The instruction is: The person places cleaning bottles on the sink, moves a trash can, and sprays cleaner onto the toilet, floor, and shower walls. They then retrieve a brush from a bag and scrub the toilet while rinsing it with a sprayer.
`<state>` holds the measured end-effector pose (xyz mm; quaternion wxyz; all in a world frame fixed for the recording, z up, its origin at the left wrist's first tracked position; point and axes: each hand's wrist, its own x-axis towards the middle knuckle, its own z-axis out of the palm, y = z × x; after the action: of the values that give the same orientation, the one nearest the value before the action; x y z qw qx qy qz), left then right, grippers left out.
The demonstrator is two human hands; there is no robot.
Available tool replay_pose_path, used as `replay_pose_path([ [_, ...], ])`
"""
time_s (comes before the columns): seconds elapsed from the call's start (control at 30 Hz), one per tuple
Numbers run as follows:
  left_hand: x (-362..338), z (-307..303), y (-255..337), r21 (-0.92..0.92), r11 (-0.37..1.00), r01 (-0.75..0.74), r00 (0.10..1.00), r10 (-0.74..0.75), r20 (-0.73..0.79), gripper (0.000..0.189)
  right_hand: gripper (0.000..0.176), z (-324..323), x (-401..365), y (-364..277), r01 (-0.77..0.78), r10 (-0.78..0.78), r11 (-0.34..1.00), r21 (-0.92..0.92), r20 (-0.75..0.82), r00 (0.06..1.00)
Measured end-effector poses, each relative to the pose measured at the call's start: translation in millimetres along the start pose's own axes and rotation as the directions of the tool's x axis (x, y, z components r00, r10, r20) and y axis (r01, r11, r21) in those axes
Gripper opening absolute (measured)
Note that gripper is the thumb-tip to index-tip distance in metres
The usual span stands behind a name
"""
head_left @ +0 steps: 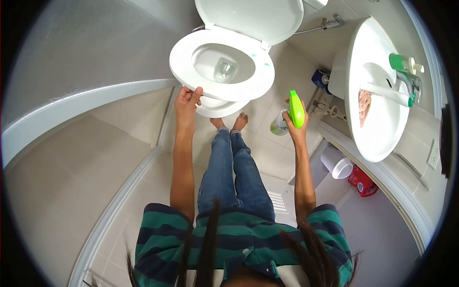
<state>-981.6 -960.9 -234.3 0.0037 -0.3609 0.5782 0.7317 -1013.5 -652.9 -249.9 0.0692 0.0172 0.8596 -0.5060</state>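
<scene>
The toilet seat [224, 89] is tilted a little up off the bowl's rim [217, 110], and the lid [253, 19] stands raised behind it. My left hand [188, 103] pinches the seat's front left edge, thumb on top. Small green spots show on the right side of the seat. My right hand [298, 125] is wrapped round the neck of a spray bottle [297, 110] with a bright green head. The bottle's clear body hangs to the left of that hand, over the floor.
At the right is a white sink [356, 115] holding a pinkish cloth [364, 106] and a white tube-like item [387, 92]. A green bottle [399, 63] stands by the faucet. Below are a blue container [320, 79], a white bin [340, 167] and a red package [362, 182]. A glass panel [95, 52] is at the left.
</scene>
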Motion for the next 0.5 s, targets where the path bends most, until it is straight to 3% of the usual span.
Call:
replay_pose_path([
  [0.1, -10, -27, -41, 0.140, 0.984, 0.111, 0.987, -0.093, -0.131, 0.026, 0.039, 4, 23, 0, 0.171, -0.164, 0.983, -0.062, 0.108, 0.981],
  [0.23, 9, -83, -208, 0.351, 0.901, 0.255, 0.932, -0.132, -0.338, 0.018, 0.038, 39, 46, 16, 0.141, -0.085, 0.961, -0.239, 0.230, 0.970],
  [0.27, 23, -93, -254, 0.448, 0.855, 0.261, 0.933, -0.104, -0.345, 0.017, 0.037, 52, 45, 17, 0.137, -0.099, 0.965, -0.224, 0.173, 0.980],
  [0.33, 38, -87, -300, 0.429, 0.809, 0.402, 0.879, -0.212, -0.426, 0.019, 0.038, 77, 49, 19, 0.120, -0.064, 0.965, -0.234, 0.234, 0.970],
  [0.37, 43, -80, -314, 0.410, 0.779, 0.474, 0.843, -0.268, -0.466, 0.021, 0.039, 89, 52, 19, 0.111, -0.044, 0.964, -0.243, 0.269, 0.962],
  [0.4, 47, -76, -320, 0.405, 0.801, 0.440, 0.862, -0.250, -0.442, 0.023, 0.033, 102, 57, 15, 0.082, -0.032, 0.977, -0.196, 0.244, 0.969],
  [0.5, 37, -74, -310, 0.443, 0.823, 0.356, 0.900, -0.174, -0.400, 0.034, 0.026, 146, 79, -13, -0.155, 0.195, 0.974, -0.164, 0.267, 0.944],
])
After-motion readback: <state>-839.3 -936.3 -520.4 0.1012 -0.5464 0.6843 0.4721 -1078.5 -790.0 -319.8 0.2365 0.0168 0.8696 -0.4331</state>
